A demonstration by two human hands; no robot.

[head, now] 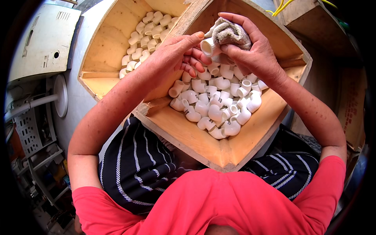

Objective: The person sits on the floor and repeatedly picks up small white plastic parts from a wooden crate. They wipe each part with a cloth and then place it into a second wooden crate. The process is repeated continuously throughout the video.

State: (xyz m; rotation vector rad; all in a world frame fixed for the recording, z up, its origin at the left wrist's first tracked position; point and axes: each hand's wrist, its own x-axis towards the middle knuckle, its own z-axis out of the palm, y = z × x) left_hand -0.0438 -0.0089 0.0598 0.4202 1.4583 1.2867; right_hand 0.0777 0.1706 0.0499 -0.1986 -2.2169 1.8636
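Observation:
My right hand (255, 53) grips a crumpled grey cloth (230, 34) together with a white plastic pipe elbow (209, 47), whose round opening faces left. My left hand (188, 51) is just left of that elbow, its fingers apart and apparently holding nothing. Both hands are over the nearer wooden box (188, 129), which holds a heap of loose white pipe elbows (216, 113), some with dark marks. In the second wooden box (101, 58), at the upper left, more white elbows (144, 41) lie close together.
A pale metal casing (44, 38) stands at the far left, above a white round disc on a bar (60, 95) and a cluttered rack (29, 132). Another wooden box (314, 20) with yellow cord (280, 8) is at the upper right. A cardboard box (351, 108) stands at the right.

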